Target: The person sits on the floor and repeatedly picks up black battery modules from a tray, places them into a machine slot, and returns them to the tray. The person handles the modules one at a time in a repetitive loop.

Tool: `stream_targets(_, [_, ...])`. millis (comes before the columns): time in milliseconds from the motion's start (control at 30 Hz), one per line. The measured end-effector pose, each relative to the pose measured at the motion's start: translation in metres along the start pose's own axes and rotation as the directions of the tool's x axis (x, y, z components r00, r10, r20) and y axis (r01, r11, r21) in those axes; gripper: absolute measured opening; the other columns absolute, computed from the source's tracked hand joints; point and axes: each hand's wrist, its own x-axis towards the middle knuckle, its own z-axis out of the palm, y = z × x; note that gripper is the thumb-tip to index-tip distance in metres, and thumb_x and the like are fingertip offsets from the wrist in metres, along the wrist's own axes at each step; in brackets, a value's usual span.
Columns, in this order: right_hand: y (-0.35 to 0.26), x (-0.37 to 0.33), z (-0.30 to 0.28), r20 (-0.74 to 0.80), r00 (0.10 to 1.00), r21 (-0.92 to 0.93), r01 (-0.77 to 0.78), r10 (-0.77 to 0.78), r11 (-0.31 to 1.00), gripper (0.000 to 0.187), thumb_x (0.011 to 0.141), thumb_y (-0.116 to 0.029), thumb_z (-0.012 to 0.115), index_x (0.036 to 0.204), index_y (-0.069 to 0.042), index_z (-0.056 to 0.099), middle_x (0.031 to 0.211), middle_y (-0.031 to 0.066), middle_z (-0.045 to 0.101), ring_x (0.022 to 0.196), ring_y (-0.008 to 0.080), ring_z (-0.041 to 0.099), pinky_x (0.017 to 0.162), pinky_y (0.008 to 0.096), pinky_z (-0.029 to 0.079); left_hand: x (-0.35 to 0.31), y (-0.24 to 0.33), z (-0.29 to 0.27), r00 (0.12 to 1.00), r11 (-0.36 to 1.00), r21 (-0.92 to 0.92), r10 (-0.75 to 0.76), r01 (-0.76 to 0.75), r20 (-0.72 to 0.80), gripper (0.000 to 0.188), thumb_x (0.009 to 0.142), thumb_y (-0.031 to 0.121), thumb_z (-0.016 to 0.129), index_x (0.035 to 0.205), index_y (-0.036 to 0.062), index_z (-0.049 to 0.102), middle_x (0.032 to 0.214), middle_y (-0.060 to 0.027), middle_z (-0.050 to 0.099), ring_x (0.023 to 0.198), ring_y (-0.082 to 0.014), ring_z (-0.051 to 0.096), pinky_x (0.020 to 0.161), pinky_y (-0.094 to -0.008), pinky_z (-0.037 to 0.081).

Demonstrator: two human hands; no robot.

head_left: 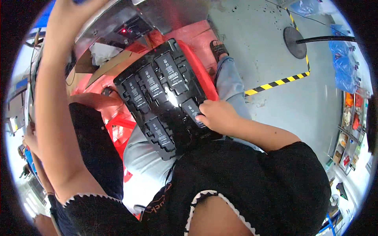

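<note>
A black moulded tray [136, 72] lies tilted across my lap and holds several flat black packs with white print [170, 72]. My right hand [218, 116] rests at the tray's right edge, its fingers curled down on one black pack [191, 109]. My left hand [73, 13] is raised high at the upper left, against a grey metal machine [118, 17]; its fingertips run out of view. Another hand from a black sleeve [92, 100] lies at the tray's left edge; I cannot tell whose it is.
A red plastic crate [199, 67] sits under and behind the tray. Brown cardboard [112, 63] lies by the machine. On the grey floor run yellow-black tape [277, 82] and a round black stand base [294, 37]. Blue bags [344, 65] and shelves [350, 126] stand at the right.
</note>
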Motion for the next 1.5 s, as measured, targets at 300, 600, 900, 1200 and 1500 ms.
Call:
stream_targets(300, [0.002,0.001,0.012,-0.077,0.996,-0.254,0.03,-0.051,0.967,0.035,0.086,-0.039,0.063,0.078,-0.006,0.069,0.078,0.013,0.067,0.076,0.0334,0.067,0.066,0.0463,0.052,-0.259,0.117,0.012,0.815,0.965,-0.232,0.035,0.123,0.579,0.098,0.057,0.024,0.086,0.142,0.008,0.041,0.142,-0.0188,0.041,0.13,-0.038,0.04,0.112,-0.0521,0.028])
stream_targets(600, [0.013,-0.03,0.007,-0.089,0.884,-0.541,0.344,-0.46,0.767,0.057,0.083,-0.031,0.069,0.135,-0.015,0.051,0.148,0.0068,0.039,0.141,0.0278,0.031,0.11,0.0558,0.028,-0.32,0.13,0.055,0.869,0.981,-0.161,-0.017,0.111,0.495,0.079,0.074,0.023,0.076,0.142,0.0068,0.04,0.148,-0.0163,0.038,0.141,-0.0327,0.031,0.116,-0.0581,0.014])
stream_targets(900, [0.023,0.002,0.031,-0.391,0.722,-0.55,0.314,-0.57,0.774,0.036,0.083,-0.026,0.069,0.116,-0.013,0.063,0.132,0.0077,0.054,0.129,0.03,0.045,0.103,0.0557,0.035,-0.354,0.159,0.075,0.887,0.974,-0.138,-0.099,0.18,0.451,0.053,0.091,0.012,0.056,0.14,0.0012,0.041,0.154,-0.0199,0.027,0.144,-0.0335,0.026,0.116,-0.0574,0.014])
stream_targets(1200, [-0.056,0.095,-0.18,-0.625,0.403,-0.723,0.026,-0.669,0.691,0.071,0.077,-0.017,0.071,0.142,-0.019,0.043,0.141,0.0101,0.046,0.13,0.0334,0.044,0.106,0.055,0.034,-0.371,0.161,0.059,0.914,0.894,-0.25,-0.306,0.373,0.268,0.042,0.089,0.015,0.062,0.128,0.0014,0.056,0.149,-0.0202,0.035,0.142,-0.038,0.028,0.114,-0.0566,0.018])
stream_targets(1500, [-0.137,0.035,-0.081,-0.197,0.634,-0.756,0.387,-0.748,0.528,0.036,0.077,-0.031,0.062,0.104,-0.006,0.061,0.087,0.0091,0.057,0.088,0.028,0.055,0.085,0.048,0.037,-0.305,0.116,0.01,0.522,-0.173,-0.925,-0.783,0.339,0.338,0.051,0.098,0.029,0.056,0.138,-0.0017,0.044,0.14,-0.0153,0.047,0.124,-0.0245,0.049,0.103,-0.0361,0.041])
